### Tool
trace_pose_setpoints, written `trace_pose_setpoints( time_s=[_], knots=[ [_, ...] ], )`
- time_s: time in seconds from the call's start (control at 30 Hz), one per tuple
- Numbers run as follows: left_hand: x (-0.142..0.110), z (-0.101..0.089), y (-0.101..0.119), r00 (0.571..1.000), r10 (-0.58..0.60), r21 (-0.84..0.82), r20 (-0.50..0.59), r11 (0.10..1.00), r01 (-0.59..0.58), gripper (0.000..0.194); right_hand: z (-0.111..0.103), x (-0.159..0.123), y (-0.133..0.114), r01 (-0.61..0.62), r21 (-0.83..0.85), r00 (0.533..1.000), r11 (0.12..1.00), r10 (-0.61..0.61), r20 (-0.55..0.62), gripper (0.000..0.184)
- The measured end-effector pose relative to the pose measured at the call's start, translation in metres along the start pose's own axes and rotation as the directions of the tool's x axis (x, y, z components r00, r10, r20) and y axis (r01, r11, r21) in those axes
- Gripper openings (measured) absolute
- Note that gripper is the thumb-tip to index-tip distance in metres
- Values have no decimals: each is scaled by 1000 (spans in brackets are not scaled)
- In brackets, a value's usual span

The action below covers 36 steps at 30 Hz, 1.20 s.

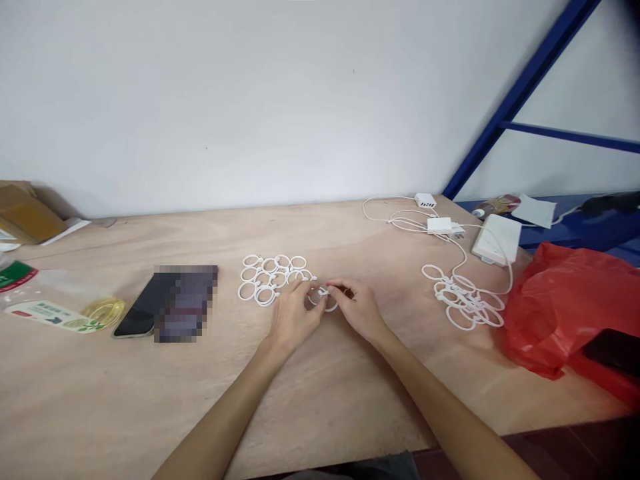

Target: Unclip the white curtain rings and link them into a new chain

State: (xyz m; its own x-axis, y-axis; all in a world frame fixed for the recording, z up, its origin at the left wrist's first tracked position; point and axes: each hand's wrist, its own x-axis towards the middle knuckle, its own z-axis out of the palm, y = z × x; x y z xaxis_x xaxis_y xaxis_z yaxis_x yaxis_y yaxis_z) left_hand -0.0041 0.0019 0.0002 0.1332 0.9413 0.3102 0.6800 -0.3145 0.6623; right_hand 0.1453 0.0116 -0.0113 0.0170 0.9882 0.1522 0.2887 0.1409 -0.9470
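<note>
A white ring (331, 308) with a small white fitting is held low over the wooden table (320, 400) between my two hands. My left hand (296, 312) pinches it from the left, thumb and fingertips near the fitting. From the right, my right hand (359, 307) has its thumb and index finger closed at the same fitting. Just left of my hands lies a group of similar white rings (265, 277), some overlapping. Another heap of white rings (465, 303) rests farther right. The fingertips partly hide the fitting.
Right of the far heap sits a red plastic bag (555, 307). White cables (400, 217), an adapter (439, 225) and a white box (497, 239) are at the back right. To the left lie a dark phone (143, 307), a plastic package (55, 307) and a cardboard box (30, 210).
</note>
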Motion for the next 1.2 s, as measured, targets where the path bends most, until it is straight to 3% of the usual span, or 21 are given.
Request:
trace_pose_setpoints(
  time_s=[0.1,0.17,0.27,0.4,0.47,0.53,0.8,0.97,1.1,1.2],
  knots=[
    [-1,3,-5,997,64,59,-38,996,-62,20,-8,2,1,142,-271,984,952,-165,-63,19],
    [-2,5,-6,993,118,92,-13,989,-116,20,-23,6,1,127,-449,974,884,-198,-114,20],
    [-5,8,-6,977,198,127,82,970,-207,24,-55,13,2,-103,-680,953,726,-124,-277,26],
    [-5,8,-5,960,252,130,125,955,-268,25,-97,16,9,-504,-685,826,526,61,-561,42],
    [-5,8,-6,957,270,144,103,948,-283,24,-107,15,13,-593,-664,786,455,149,-600,47],
    [-5,8,-9,955,286,157,75,943,-294,25,-111,15,16,-610,-673,784,419,196,-589,47],
    [-5,11,-13,951,309,152,-25,941,-302,30,-107,18,25,-526,-693,829,492,118,-546,45],
    [-4,11,-13,943,328,131,-51,939,-319,27,-104,18,32,-452,-724,867,520,66,-494,26],
    [-4,10,-10,947,317,82,-56,946,-312,24,-92,18,32,-269,-757,930,596,-43,-364,25],
    [-4,9,-8,959,273,32,-76,962,-271,21,-67,13,24,54,-705,958,707,-236,-163,23]
  ],
)
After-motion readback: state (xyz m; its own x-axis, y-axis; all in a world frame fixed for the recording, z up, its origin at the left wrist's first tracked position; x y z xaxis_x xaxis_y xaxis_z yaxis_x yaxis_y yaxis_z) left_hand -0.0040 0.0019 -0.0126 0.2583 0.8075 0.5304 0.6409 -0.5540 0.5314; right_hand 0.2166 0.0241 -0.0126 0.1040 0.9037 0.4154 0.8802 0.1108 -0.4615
